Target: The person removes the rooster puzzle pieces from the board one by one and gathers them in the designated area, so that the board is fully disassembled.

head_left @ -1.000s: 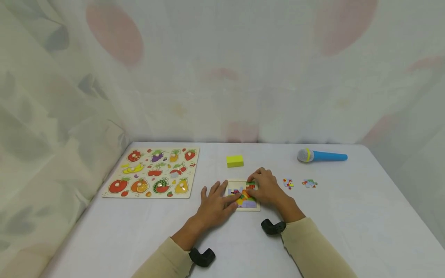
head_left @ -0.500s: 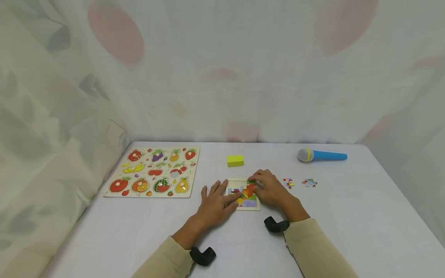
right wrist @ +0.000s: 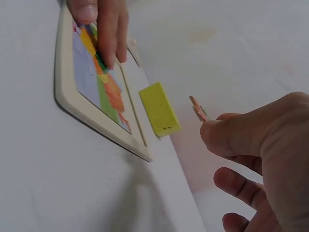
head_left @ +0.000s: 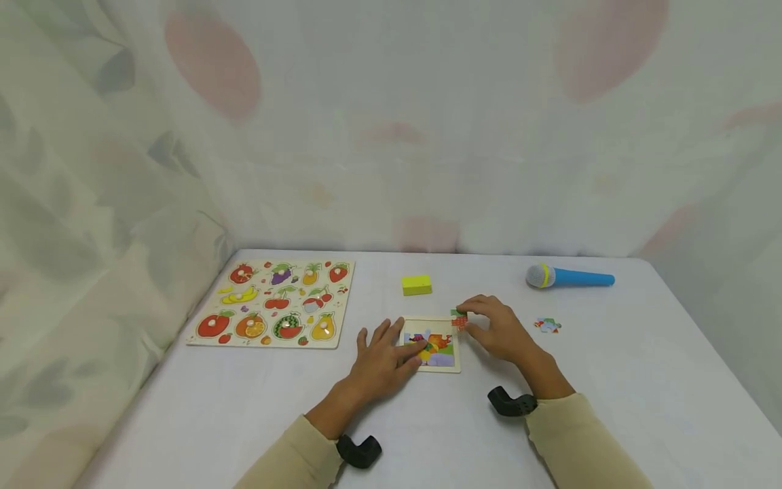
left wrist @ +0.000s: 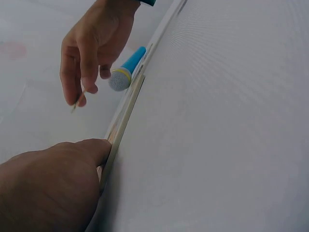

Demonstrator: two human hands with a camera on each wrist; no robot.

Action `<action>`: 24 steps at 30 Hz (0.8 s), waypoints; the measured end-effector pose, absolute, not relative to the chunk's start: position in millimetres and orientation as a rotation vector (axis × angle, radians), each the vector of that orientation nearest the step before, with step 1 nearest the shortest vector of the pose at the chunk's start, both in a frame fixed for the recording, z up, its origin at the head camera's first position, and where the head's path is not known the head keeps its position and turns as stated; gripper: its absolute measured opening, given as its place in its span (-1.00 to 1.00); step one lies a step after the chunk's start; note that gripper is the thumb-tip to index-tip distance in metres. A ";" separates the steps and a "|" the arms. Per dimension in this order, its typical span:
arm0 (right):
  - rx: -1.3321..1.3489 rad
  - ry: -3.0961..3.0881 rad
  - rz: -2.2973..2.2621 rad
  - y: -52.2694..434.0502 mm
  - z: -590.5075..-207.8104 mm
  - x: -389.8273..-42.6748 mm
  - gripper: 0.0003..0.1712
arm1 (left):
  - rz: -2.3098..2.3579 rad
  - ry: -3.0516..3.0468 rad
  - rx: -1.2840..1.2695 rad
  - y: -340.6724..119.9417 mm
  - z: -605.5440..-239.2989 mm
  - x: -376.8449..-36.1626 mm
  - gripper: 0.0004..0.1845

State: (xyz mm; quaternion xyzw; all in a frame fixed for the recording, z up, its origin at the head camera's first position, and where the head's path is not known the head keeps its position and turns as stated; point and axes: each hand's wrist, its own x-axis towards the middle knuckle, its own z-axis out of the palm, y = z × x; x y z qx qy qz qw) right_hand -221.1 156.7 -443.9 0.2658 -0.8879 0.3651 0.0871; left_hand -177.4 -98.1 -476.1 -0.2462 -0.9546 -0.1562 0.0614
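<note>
My right hand (head_left: 499,329) pinches a red and green jigsaw puzzle piece (head_left: 459,320) between thumb and fingers, held up off the table near the frame's upper right corner. In the right wrist view the piece (right wrist: 198,110) shows edge-on at the thumb tip. My left hand (head_left: 381,363) lies with fingers spread over the left side of a small puzzle frame (head_left: 457,360), fingertips resting on its colourful picture. Pieces fill the lower part of the frame; a bare strip of its tray (head_left: 427,324) shows along the top. A loose blue-and-green puzzle piece (head_left: 548,325) lies right of my right hand.
A fruit peg puzzle board (head_left: 269,303) lies at the left. Behind the small frame sits a yellow block (head_left: 417,285). A blue toy microphone (head_left: 571,276) lies at the back right. Cloth curtains (head_left: 391,136) hang behind the table.
My right hand has lifted the red and green piece from the frame's upper right corner and moved right, now covering where another loose piece showed. My left hand stays on the frame.
</note>
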 end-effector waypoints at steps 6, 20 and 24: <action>0.794 -2.578 1.126 175.2 -433.3 -214.1 -0.63 | -0.502 -2.888 -0.741 -98.4 -476.1 -177.8 -0.61; 0.761 -2.477 1.024 217.0 -420.3 -198.2 -0.55 | -0.507 -2.852 -0.723 -98.5 -478.8 -178.9 -0.63; 0.743 -2.466 1.021 230.2 -420.9 -195.2 -0.53 | -0.508 -2.849 -0.726 -98.3 -479.1 -179.1 -0.63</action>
